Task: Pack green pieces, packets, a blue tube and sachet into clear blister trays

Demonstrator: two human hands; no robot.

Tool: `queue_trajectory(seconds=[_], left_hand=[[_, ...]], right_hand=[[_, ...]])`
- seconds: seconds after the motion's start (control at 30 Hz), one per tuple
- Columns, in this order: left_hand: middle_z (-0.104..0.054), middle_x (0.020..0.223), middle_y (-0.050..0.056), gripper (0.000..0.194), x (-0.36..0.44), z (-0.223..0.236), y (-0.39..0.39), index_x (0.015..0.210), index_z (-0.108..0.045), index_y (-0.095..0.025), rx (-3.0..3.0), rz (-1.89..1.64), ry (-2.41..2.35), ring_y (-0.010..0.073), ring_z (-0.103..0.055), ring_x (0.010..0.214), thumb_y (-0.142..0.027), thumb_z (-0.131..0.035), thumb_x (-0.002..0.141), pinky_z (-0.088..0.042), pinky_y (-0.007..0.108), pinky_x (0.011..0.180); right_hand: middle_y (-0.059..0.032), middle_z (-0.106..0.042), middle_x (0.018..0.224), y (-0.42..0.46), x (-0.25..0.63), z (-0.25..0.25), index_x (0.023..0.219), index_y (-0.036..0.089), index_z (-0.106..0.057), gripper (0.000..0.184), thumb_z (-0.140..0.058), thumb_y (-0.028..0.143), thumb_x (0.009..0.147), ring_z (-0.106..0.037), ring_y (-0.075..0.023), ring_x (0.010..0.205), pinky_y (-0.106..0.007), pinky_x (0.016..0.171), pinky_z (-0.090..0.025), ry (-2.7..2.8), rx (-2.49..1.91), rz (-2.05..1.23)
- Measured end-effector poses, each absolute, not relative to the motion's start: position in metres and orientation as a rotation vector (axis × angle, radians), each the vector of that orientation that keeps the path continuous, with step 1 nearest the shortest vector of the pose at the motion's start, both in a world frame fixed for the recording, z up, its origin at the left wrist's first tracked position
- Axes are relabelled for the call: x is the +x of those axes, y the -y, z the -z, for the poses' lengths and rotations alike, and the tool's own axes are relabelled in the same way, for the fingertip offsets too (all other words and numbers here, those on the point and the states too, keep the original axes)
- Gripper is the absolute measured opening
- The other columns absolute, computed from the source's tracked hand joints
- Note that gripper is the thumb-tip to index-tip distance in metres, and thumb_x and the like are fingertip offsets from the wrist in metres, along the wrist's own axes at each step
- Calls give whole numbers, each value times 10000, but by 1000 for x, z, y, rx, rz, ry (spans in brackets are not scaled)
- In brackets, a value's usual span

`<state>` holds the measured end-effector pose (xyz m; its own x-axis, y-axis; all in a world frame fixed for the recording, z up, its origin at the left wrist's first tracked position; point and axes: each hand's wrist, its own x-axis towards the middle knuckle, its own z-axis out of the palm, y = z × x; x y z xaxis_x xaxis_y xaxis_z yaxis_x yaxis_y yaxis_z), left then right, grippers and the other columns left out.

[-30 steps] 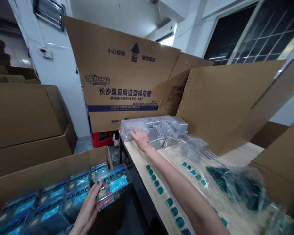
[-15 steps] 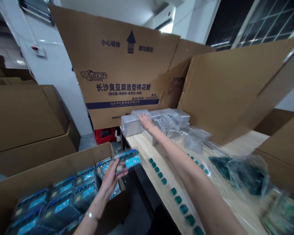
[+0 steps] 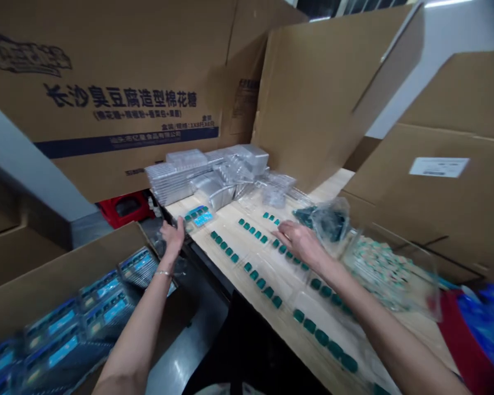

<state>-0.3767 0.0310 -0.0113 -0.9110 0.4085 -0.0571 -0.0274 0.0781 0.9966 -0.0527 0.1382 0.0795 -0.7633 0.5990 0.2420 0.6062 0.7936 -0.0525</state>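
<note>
A wooden table [image 3: 226, 271] is bounded at its near edge by a gap, with an open carton [image 3: 45, 274] of blue packs [image 3: 102, 291] beyond it. The left hand [image 3: 173, 236] is held open at that edge, just beside a blue-printed blister pack [image 3: 200, 216]; the right hand [image 3: 300, 244] is spread over green pieces [image 3: 286, 255], with open tabletop left between the hands.

Left hand [image 3: 173, 237] raised on outstretched arm [image 3: 140, 323], right hand [image 3: 299, 243] palm down, fingers [image 3: 282, 235] spread

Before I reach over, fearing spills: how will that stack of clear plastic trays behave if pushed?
Likely light: the stack of clear plastic trays has thin see-through walls. Loosely piled on the wooden tabletop, it could slide or topple.
</note>
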Motion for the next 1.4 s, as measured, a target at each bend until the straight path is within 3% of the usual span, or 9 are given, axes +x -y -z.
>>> queue_trajectory(seconds=[0.07,0.1,0.23,0.37,0.63,0.93,1.1,1.23,1.4], left_hand=[[-271,1414,251,591,-362,10,-26,1245,-415,-95,420,-1954,-2154,336,-210,1350,-291,-644,736,-368,403,968],[-311,1405,213,580,-353,10,-26,1233,-450,-128,504,-1979,-2181,318,-230,1344,-278,-666,716,-348,386,989],[-639,924,77,223,-304,7,-42,915,-656,-199,1191,-1765,-1963,226,-568,984,-235,-679,696,-424,276,862],[-602,583,6,176,-245,-3,-82,838,-676,-203,1642,-1283,-1649,164,-579,618,-312,-541,807,-445,252,678],[-648,1082,82,343,-147,-16,-171,1165,-559,-155,2024,-1007,-1516,159,-609,898,-213,-471,838,-448,277,840],[-545,1173,158,325,-180,-19,-225,1126,-567,-135,1974,-916,-2140,274,-450,1154,-144,-505,807,-332,422,970],[-452,1260,237,466,-204,-8,-235,1260,-454,-97,1727,-903,-2478,355,-392,1192,-336,-458,860,-308,514,947],[-553,1189,201,421,-218,2,-239,1243,-494,-131,1692,-849,-2506,320,-456,1127,-329,-311,919,-354,495,900],[-609,1130,156,325,-237,4,-235,1131,-590,-133,1967,-873,-2388,285,-487,1087,-160,-408,862,-374,456,898]], right_hand=[[-94,-651,789,-133,-17,-69,734,171,-631,359,-384,337,933,-613,-195,749,-269,643,-417,2719,-1157,70],[-92,-654,807,-131,-2,-63,763,175,-638,342,-376,312,934,-614,-195,753,-267,635,-415,2703,-1235,73],[-98,-635,1019,-131,33,-49,1048,185,-617,290,-370,153,900,-602,-184,877,-251,663,-413,2620,-1379,102],[-108,-624,985,-149,45,-44,987,166,-632,293,-356,138,891,-556,-205,915,-279,715,-395,2479,-1571,284],[-90,-654,913,-175,66,-28,812,163,-655,213,-451,173,874,-519,-223,909,-330,792,-341,2674,-1464,222],[-96,-665,960,-123,110,-35,814,146,-658,272,-413,197,919,-561,-210,901,-336,867,-349,2466,-1058,434],[-84,-682,907,-99,129,-26,805,161,-667,291,-404,201,922,-591,-204,836,-335,810,-396,2465,-983,428],[-75,-689,858,-90,130,-16,778,172,-668,304,-400,194,921,-612,-197,788,-325,738,-430,2486,-972,369],[-67,-691,809,-84,122,-17,746,185,-658,311,-397,146,910,-633,-195,766,-330,728,-460,2505,-961,301]])
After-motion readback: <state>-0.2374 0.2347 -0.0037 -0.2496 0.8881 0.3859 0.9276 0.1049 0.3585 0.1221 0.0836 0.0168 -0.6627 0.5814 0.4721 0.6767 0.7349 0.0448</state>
